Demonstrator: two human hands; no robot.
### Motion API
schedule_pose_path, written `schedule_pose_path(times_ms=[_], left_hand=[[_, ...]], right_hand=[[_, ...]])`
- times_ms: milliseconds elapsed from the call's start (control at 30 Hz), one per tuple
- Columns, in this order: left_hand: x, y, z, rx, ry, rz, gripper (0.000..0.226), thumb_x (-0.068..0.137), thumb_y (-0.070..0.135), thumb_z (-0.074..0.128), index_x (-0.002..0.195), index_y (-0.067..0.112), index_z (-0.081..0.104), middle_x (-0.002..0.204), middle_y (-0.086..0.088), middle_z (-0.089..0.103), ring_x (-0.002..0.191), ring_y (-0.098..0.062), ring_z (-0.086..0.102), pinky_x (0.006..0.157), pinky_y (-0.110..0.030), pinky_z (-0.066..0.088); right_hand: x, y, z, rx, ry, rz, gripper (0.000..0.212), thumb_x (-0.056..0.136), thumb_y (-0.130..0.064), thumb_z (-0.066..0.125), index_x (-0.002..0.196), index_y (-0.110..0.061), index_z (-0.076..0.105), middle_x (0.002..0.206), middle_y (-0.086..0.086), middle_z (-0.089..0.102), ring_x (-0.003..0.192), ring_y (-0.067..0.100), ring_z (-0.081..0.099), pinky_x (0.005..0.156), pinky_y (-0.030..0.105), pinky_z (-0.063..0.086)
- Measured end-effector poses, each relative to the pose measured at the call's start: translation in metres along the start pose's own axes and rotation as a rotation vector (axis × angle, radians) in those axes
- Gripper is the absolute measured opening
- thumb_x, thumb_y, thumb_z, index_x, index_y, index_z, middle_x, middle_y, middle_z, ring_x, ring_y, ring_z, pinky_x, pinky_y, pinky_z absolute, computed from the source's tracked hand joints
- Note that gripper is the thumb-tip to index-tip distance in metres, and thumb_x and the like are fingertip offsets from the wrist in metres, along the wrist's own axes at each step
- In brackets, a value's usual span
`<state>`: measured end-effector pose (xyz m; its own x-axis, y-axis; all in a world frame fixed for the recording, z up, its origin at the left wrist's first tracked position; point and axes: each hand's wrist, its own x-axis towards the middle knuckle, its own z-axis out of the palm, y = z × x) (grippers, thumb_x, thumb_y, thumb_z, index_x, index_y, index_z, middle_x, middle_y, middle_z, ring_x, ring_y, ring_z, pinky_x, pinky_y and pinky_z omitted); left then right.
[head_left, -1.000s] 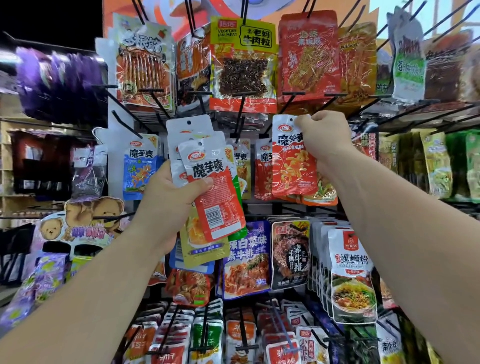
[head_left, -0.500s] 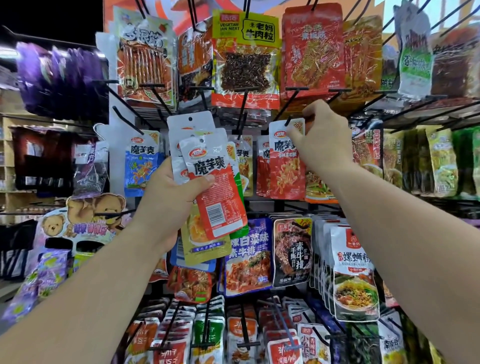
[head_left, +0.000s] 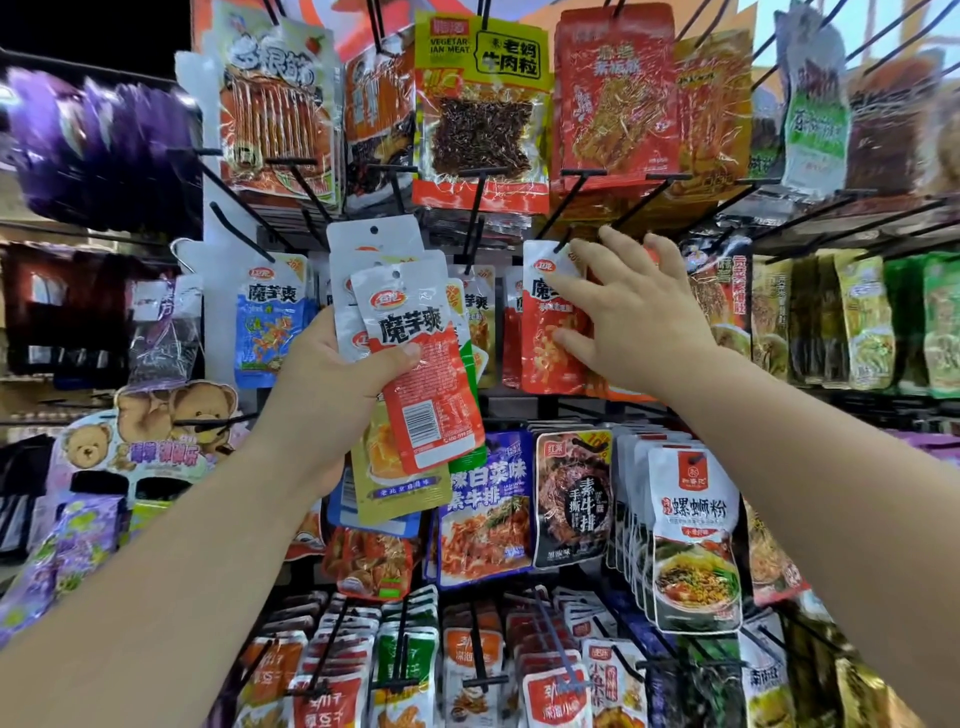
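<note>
I face a rack of black wire hooks hung with snack packets. My left hand (head_left: 332, 384) grips a fan of several packets (head_left: 415, 364), the front one red and white with a barcode, held in front of the rack's middle. A red packet (head_left: 545, 332) hangs on a hook (head_left: 569, 228) at centre right. My right hand (head_left: 634, 317) is spread over that hanging packet with straight fingers, fingertips near its white top, holding nothing.
A blue packet (head_left: 267, 322) hangs to the left of my left hand. Larger red and yellow packets (head_left: 483, 104) fill the top row. Noodle pouches (head_left: 693, 540) and small packets crowd the lower hooks. A bear-printed card (head_left: 150, 431) sits at lower left.
My right hand was pinching the red packet's top by the hook; it has let go and now lies spread over the hanging packet. My left hand still holds its packets.
</note>
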<state>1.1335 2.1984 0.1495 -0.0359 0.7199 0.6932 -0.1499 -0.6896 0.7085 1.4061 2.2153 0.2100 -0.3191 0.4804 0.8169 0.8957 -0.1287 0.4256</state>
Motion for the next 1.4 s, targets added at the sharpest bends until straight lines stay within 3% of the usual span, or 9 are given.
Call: schedule_pose_path(times_ms=[167, 267, 500, 733, 933, 1033, 1200, 1300, 1400], left_hand=[[0.0, -0.001, -0.002, 0.005, 0.0, -0.004, 0.029, 0.096, 0.004, 0.07, 0.114, 0.027, 0.068, 0.106, 0.006, 0.08, 0.1, -0.017, 0.076, 0.081, -0.037, 0.061], [0.0, -0.001, -0.002, 0.006, -0.005, -0.007, 0.03, 0.096, 0.005, 0.071, 0.118, 0.025, 0.067, 0.107, 0.006, 0.08, 0.099, -0.017, 0.077, 0.078, -0.034, 0.062], [0.002, -0.003, -0.001, 0.009, -0.012, 0.001, 0.029, 0.096, 0.005, 0.07, 0.116, 0.027, 0.067, 0.106, 0.007, 0.08, 0.099, -0.016, 0.077, 0.08, -0.036, 0.062], [0.003, -0.002, -0.001, -0.009, -0.021, 0.023, 0.03, 0.095, 0.002, 0.069, 0.108, 0.029, 0.067, 0.098, 0.01, 0.081, 0.091, -0.012, 0.077, 0.07, -0.028, 0.064], [0.002, -0.005, -0.002, -0.009, -0.011, 0.015, 0.03, 0.095, 0.003, 0.07, 0.114, 0.025, 0.066, 0.102, 0.007, 0.081, 0.094, -0.014, 0.078, 0.07, -0.027, 0.063], [0.003, -0.004, -0.002, 0.003, -0.009, 0.017, 0.03, 0.095, 0.003, 0.07, 0.117, 0.024, 0.066, 0.102, 0.008, 0.081, 0.094, -0.014, 0.077, 0.071, -0.028, 0.063], [0.003, -0.003, -0.002, 0.012, -0.006, 0.013, 0.03, 0.095, 0.003, 0.07, 0.116, 0.024, 0.066, 0.101, 0.009, 0.081, 0.093, -0.013, 0.077, 0.072, -0.029, 0.063], [0.003, -0.003, -0.002, 0.014, -0.003, 0.003, 0.029, 0.094, 0.003, 0.071, 0.112, 0.026, 0.067, 0.102, 0.006, 0.081, 0.094, -0.016, 0.077, 0.078, -0.038, 0.062], [0.003, -0.002, -0.001, 0.009, 0.01, -0.014, 0.031, 0.094, 0.005, 0.072, 0.119, 0.023, 0.066, 0.104, 0.005, 0.08, 0.096, -0.018, 0.077, 0.081, -0.042, 0.062]], right_hand=[[0.001, -0.006, 0.006, -0.203, -0.188, -0.043, 0.071, 0.099, -0.073, 0.014, 0.163, -0.043, 0.006, 0.174, 0.004, 0.008, 0.158, 0.035, -0.015, 0.12, 0.068, -0.012], [0.002, -0.013, 0.009, -0.323, -0.261, -0.087, 0.074, 0.098, -0.072, 0.006, 0.164, -0.039, -0.002, 0.174, 0.006, 0.004, 0.155, 0.038, -0.024, 0.116, 0.071, -0.018], [0.015, -0.023, 0.017, -0.44, -0.371, -0.172, 0.073, 0.1, -0.072, 0.012, 0.164, -0.04, 0.001, 0.174, 0.007, 0.005, 0.156, 0.04, -0.018, 0.115, 0.07, -0.022], [0.016, -0.024, 0.031, -0.461, -0.394, -0.195, 0.072, 0.099, -0.073, 0.014, 0.164, -0.043, 0.004, 0.174, 0.008, 0.002, 0.156, 0.041, -0.021, 0.113, 0.073, -0.022], [0.008, -0.011, 0.029, -0.364, -0.386, -0.242, 0.067, 0.1, -0.071, 0.023, 0.157, -0.038, 0.038, 0.17, -0.001, 0.025, 0.159, 0.034, -0.006, 0.114, 0.071, -0.023], [0.005, -0.007, 0.026, -0.341, -0.37, -0.258, 0.063, 0.101, -0.068, 0.028, 0.157, -0.041, 0.038, 0.167, -0.001, 0.032, 0.16, 0.033, 0.003, 0.119, 0.069, -0.016], [0.003, -0.006, 0.021, -0.35, -0.368, -0.24, 0.061, 0.103, -0.066, 0.027, 0.153, -0.037, 0.046, 0.166, 0.002, 0.031, 0.159, 0.034, 0.003, 0.117, 0.068, -0.02], [0.002, -0.006, 0.019, -0.219, -0.285, -0.206, 0.063, 0.105, -0.06, 0.023, 0.16, -0.031, 0.033, 0.164, 0.0, 0.037, 0.159, 0.031, 0.009, 0.122, 0.065, -0.014], [0.004, -0.01, 0.017, -0.146, -0.261, -0.198, 0.066, 0.104, -0.064, 0.015, 0.164, -0.037, 0.012, 0.172, 0.003, 0.018, 0.16, 0.031, -0.001, 0.122, 0.064, -0.014]])
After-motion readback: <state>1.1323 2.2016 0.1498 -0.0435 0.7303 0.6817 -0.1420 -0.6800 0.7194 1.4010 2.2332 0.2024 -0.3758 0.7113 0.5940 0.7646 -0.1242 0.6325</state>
